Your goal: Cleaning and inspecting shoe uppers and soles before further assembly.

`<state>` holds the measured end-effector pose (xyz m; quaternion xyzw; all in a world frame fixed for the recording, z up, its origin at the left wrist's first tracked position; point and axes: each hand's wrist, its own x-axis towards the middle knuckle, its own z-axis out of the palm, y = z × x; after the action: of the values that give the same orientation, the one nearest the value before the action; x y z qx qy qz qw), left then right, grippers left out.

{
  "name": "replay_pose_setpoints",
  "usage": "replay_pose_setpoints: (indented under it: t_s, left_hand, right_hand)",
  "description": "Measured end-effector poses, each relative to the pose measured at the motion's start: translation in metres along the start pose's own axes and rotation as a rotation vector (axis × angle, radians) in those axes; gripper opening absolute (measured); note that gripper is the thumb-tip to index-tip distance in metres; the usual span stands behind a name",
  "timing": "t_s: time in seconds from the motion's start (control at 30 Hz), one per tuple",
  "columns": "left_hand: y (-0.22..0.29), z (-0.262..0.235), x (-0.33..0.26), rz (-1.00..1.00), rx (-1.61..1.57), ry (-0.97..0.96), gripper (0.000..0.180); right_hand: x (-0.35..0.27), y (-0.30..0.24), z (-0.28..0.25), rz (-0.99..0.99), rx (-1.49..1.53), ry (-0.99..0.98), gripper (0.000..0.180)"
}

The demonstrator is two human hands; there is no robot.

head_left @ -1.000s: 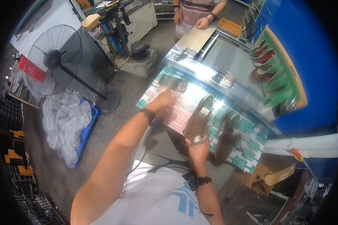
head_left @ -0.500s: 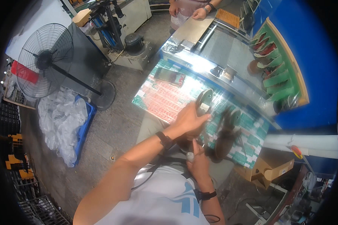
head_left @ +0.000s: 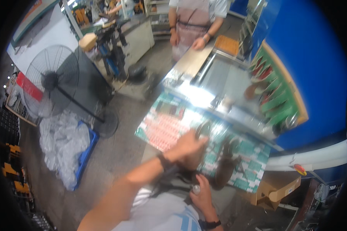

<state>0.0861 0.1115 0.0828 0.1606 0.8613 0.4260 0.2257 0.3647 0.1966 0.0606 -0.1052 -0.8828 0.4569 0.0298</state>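
Note:
My left hand [head_left: 186,147] is closed round a brown shoe [head_left: 203,130], its pale-lined opening pointing away from me. My right hand [head_left: 202,193] is just below the shoe, closed round a small tool with a pale, rounded handle end [head_left: 196,189]; the tool's working end is blurred, so I cannot tell its kind. To the right of the held shoe, a second dark brown shoe [head_left: 224,173] lies on the table [head_left: 158,133], which has a green, white and red patterned cover. Motion blurs both shoes.
A flat dark phone-like thing [head_left: 170,109] lies at the table's far left. Beyond is a metal-topped machine [head_left: 223,77], with a green rack [head_left: 283,96] of shoe pieces. A person [head_left: 192,23] stands behind it. At left are a fan [head_left: 52,81] and plastic-filled blue crate [head_left: 89,154]; at right, a cardboard box [head_left: 275,188].
The head view has tipped upward, so the scene sits lower and more of the other person shows. My right hand has drawn a little away from the shoe; my left still holds it.

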Motion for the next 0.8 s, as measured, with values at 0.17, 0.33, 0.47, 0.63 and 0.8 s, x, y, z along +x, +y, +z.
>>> replay_pose_setpoints:
  t_s: [0.17, 0.33, 0.47, 0.63, 0.8]
  left_hand:
    - [0.000, 0.036, -0.024, 0.044, 0.265, 0.143, 0.074]
    - [-0.005, 0.024, -0.024, 0.195, 0.109, 0.083, 0.053]
    - [-0.015, 0.010, -0.009, 0.167, 0.179, 0.161, 0.046]
    - [-0.064, -0.008, 0.030, -0.199, -0.772, -0.166, 0.038]
    - [-0.072, -0.019, 0.052, -0.013, -0.307, -0.203, 0.029]
  right_hand:
    - [0.013, -0.004, -0.020, 0.063, 0.046, 0.057, 0.082]
    - [0.041, -0.005, -0.030, 0.193, 0.157, 0.079, 0.065]
    - [0.067, -0.007, -0.033, 0.157, 0.765, 0.070, 0.069]
    - [0.079, -0.001, -0.037, 0.271, 0.894, 0.006, 0.081]
    - [0.119, -0.033, -0.034, 0.161, 0.195, -0.026, 0.091]
